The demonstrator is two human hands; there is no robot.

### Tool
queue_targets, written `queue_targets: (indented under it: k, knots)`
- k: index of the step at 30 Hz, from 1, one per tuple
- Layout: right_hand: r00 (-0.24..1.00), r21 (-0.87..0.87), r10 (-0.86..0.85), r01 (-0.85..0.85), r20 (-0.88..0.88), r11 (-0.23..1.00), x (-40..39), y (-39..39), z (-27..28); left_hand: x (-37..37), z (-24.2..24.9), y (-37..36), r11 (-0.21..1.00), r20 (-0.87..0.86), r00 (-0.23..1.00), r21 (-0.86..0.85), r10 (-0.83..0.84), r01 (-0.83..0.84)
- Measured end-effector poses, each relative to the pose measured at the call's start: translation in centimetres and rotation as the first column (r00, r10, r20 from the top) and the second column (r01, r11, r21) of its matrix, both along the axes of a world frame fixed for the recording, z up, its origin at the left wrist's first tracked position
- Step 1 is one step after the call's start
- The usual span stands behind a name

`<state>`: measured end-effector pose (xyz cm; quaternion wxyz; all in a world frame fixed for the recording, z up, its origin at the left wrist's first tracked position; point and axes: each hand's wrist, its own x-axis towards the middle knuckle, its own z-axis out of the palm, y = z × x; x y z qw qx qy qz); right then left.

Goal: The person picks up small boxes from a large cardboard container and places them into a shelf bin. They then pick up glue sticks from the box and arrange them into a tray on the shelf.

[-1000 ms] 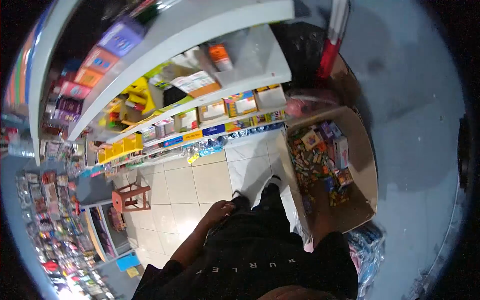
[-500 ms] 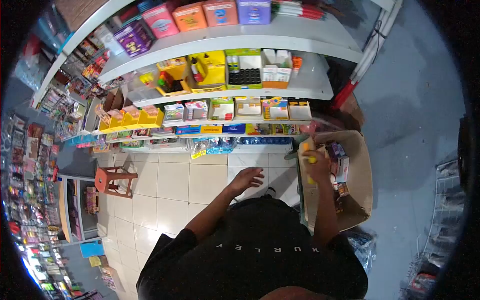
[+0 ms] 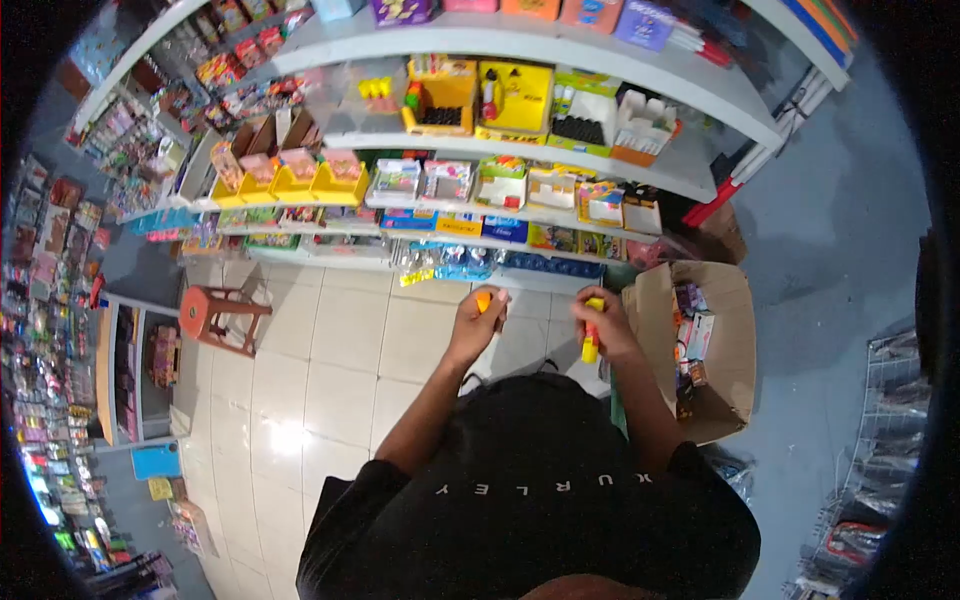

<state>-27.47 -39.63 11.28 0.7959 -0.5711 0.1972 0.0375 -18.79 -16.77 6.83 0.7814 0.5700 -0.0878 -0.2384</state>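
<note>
My left hand is closed around a small orange object, most of it hidden in the fingers. To its right, my right hand grips a yellow-and-red tube, its yellow ends poking out above and below the fingers. Both hands are held apart in front of the dark shirt, over the tiled floor. Close beside the right hand and forearm stands an open cardboard box with small packages inside.
Ahead are shelves with display boxes, including a yellow box and yellow trays. A reddish-brown stool stands at left. Packed racks line the far left; a wire rack is at right.
My right hand has come out of the cardboard box leftward with the yellow-and-red tube. My left hand, empty and open before, now holds the orange object. The view has shifted.
</note>
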Motion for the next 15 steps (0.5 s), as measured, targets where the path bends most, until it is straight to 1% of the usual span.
queue_targets:
  k: [1, 2, 4, 5, 7, 8, 10, 11, 14, 15]
  knots:
    - [1.0, 0.003, -0.011, 0.011, -0.007, 1.0, 0.4, 0.7, -0.5, 0.1, 0.4, 0.8, 1.0, 0.061, 0.998, 0.009, 0.01, -0.011]
    - [0.999, -0.008, 0.007, -0.006, 0.042, 1.0, 0.8, 1.7, -0.7, 0.1, 0.9, 1.6, 1.0, 0.126, 0.992, 0.019, 0.021, -0.024]
    - [0.993, 0.038, -0.032, 0.028, 0.112, 0.999, 1.7, 4.7, -0.5, 0.1, 1.8, 3.1, 0.998, 0.195, 0.98, 0.032, 0.043, -0.05]
    - [0.995, 0.14, -0.011, -0.004, 0.101, 0.99, 2.2, 5.9, -0.6, 0.2, 2.2, 3.8, 0.997, 0.236, 0.97, 0.038, 0.05, -0.061]
    - [0.996, 0.34, 0.027, -0.053, 0.08, 0.939, 3.0, 8.1, -0.7, 0.1, 2.7, 5.1, 0.997, 0.192, 0.979, 0.02, 0.065, -0.07]
    - [0.997, 0.367, 0.033, -0.054, 0.063, 0.929, 3.3, 9.1, -0.7, -0.1, 2.8, 5.7, 0.998, 0.166, 0.984, 0.01, 0.067, -0.07]
    - [0.999, 0.414, 0.034, -0.042, 0.027, 0.909, 4.4, 10.8, 0.0, -0.2, 3.2, 6.8, 0.996, 0.004, 0.997, -0.028, 0.08, -0.079]
    - [0.999, 0.392, 0.04, -0.037, -0.001, 0.919, 5.0, 11.1, -0.4, -0.3, 3.2, 7.3, 0.995, -0.081, 0.994, -0.05, 0.077, -0.081]
    - [1.0, 0.405, 0.023, -0.015, -0.016, 0.914, 6.8, 11.6, -1.2, -0.7, 2.9, 7.6, 0.997, -0.173, 0.982, 0.029, 0.072, -0.068]
    - [1.0, 0.358, -0.013, 0.021, -0.025, 0.934, 7.2, 12.2, -0.4, -0.9, 2.9, 7.4, 0.999, -0.194, 0.98, -0.003, 0.046, -0.048]
